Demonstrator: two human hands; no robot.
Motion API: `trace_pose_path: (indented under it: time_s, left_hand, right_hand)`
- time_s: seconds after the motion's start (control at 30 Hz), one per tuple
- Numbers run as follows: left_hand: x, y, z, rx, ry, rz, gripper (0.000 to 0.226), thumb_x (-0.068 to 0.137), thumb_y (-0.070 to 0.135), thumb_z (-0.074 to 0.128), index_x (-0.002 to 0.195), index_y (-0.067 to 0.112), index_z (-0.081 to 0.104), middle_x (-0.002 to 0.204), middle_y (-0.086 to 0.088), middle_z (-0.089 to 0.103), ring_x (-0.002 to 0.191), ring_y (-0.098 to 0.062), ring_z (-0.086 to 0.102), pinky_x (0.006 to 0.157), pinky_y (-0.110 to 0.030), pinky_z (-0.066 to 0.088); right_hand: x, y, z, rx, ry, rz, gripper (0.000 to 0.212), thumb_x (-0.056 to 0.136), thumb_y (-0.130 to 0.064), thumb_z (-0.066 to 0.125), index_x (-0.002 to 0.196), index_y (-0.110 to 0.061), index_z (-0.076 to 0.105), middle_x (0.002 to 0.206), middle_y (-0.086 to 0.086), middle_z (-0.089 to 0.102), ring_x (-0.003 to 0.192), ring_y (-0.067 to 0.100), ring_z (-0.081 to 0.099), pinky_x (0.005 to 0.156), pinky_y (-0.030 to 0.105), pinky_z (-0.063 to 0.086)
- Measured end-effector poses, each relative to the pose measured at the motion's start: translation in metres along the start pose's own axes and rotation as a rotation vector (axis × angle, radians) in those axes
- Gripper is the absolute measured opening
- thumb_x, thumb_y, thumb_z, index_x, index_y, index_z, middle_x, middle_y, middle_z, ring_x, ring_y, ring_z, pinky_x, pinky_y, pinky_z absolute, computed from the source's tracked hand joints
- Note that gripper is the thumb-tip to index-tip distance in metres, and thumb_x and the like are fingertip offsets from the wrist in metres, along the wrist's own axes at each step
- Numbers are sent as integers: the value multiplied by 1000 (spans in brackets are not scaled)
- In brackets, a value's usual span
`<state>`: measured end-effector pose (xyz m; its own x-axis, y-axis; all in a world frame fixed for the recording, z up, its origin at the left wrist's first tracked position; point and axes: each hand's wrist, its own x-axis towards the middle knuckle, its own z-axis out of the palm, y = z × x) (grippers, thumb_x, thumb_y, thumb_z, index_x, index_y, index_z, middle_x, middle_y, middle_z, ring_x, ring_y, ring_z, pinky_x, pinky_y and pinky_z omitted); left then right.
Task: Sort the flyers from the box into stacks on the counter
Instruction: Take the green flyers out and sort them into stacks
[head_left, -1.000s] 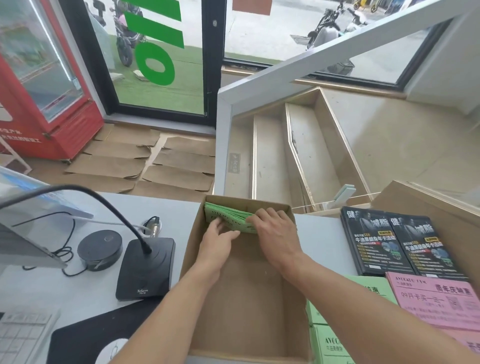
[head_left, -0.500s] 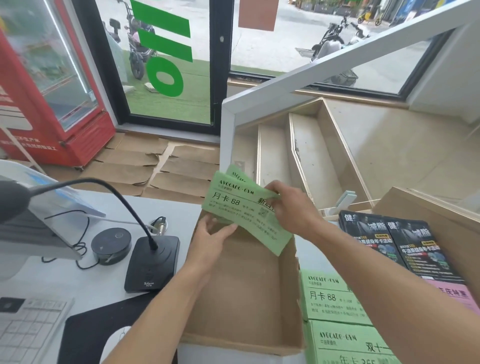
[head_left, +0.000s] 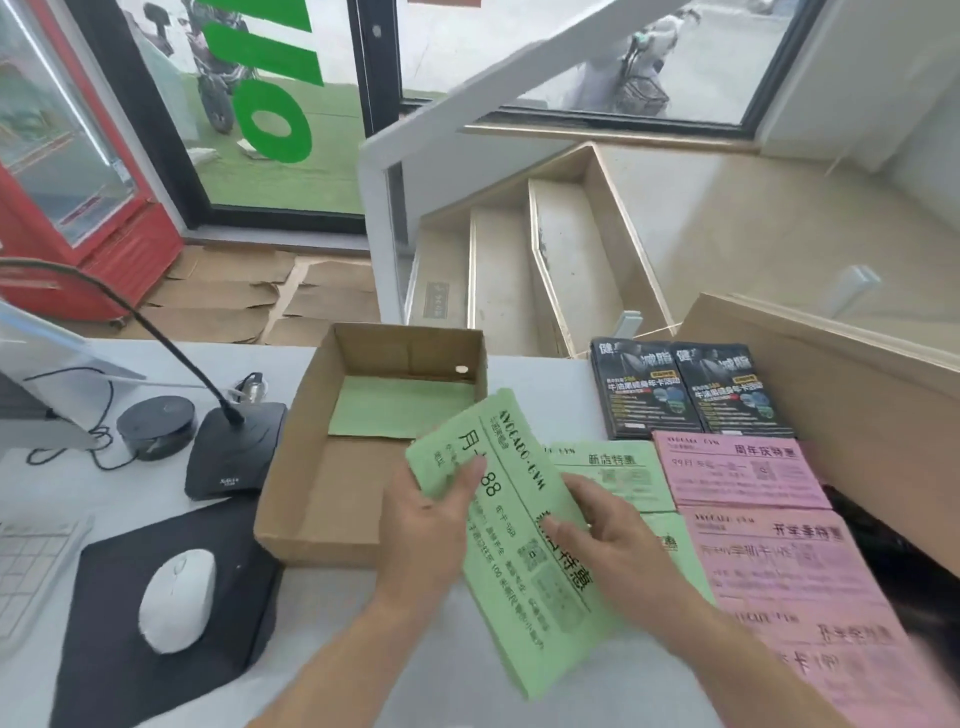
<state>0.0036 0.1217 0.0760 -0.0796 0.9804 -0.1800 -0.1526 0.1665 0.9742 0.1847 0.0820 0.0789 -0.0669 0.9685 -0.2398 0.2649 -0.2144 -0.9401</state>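
A bundle of green flyers (head_left: 524, 566) is held above the counter, just right of the open cardboard box (head_left: 291, 483). My left hand (head_left: 431, 519) grips its left edge, thumb on top. My right hand (head_left: 597, 530) pinches its right side. More green paper (head_left: 395, 410) lies at the far end of the box. On the counter to the right lie green flyer stacks (head_left: 608, 473), pink flyer stacks (head_left: 737, 478) and two black flyer stacks (head_left: 685, 389).
A black desk microphone base (head_left: 234, 452), a round black puck (head_left: 156, 426), a white mouse (head_left: 176, 597) on a black pad and a keyboard (head_left: 31, 566) sit left of the box. A large cardboard sheet (head_left: 841, 395) leans at the right.
Both hands lifted the green flyers out of the box's far end and brought them toward me, over the counter's right side. The view tilted down.
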Motion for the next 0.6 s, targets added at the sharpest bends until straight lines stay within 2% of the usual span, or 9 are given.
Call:
trace_pose_path:
  time_s: [0.1,0.17,0.23,0.3,0.33,0.4,0.47,0.5,0.6]
  left_hand:
    - [-35,-23,20,-30,-13,-22,28,90,7,72,116,17,69,107,-7,77,96,-28,75,80,-54,61]
    - [-52,-38,26,4,0,7,46,83,2,78,117,31,68,117,0,74,98,-23,75,75,-40,63]
    - [-63,-55,23,36,5,-16,68,75,-4,82,127,36,61,113,10,73,99,-15,73,73,-31,62]
    - [-72,-74,16,95,-89,-81,82,73,-6,84,135,38,53,118,18,70,100,-10,71,78,-33,61]
    - [-76,-82,13,143,-171,-125,80,74,-4,84,135,39,53,120,15,71,101,-12,71,82,-36,61]
    - [-84,-100,12,234,-299,-198,62,81,0,81,130,31,60,115,1,75,106,-21,71,90,-43,59]
    - [-93,-113,16,323,-335,-214,38,88,-1,74,118,21,68,109,1,77,109,-22,70,91,-37,59]
    - [-97,-118,18,351,-330,-219,29,90,-1,71,112,18,70,108,3,77,110,-20,70,91,-34,58]
    - [-106,-124,25,346,-282,-195,14,94,1,67,101,13,66,107,4,76,108,-16,69,94,-37,56]
  right_hand:
    - [-33,34,-10,30,22,45,31,100,-6,58,125,-24,63,116,-4,74,106,18,71,93,48,57]
    - [-48,48,-32,16,-39,94,32,101,-6,58,125,-26,63,116,-7,73,105,16,72,91,45,58]
    - [-63,57,-55,-67,-137,144,32,102,-13,57,124,-36,63,118,-18,72,106,8,70,90,35,58]
    - [-77,69,-73,-229,-191,148,32,103,-21,57,120,-49,61,114,-31,69,103,-3,68,83,23,57]
    - [-82,76,-80,-336,-176,127,33,102,-26,59,118,-55,59,112,-36,67,100,-7,67,80,21,56]
    - [-88,93,-87,-560,-99,25,37,99,-34,62,123,-61,57,116,-40,63,102,-10,64,83,17,54]
    - [-91,110,-84,-756,-47,-101,38,97,-39,64,128,-60,55,117,-44,56,99,-10,63,80,5,44]
    - [-91,116,-82,-845,-20,-154,39,95,-41,66,128,-58,56,115,-44,55,93,-9,64,73,2,39]
    - [-91,123,-76,-948,50,-292,42,81,-40,81,119,-50,66,98,-32,69,61,-5,62,52,7,36]
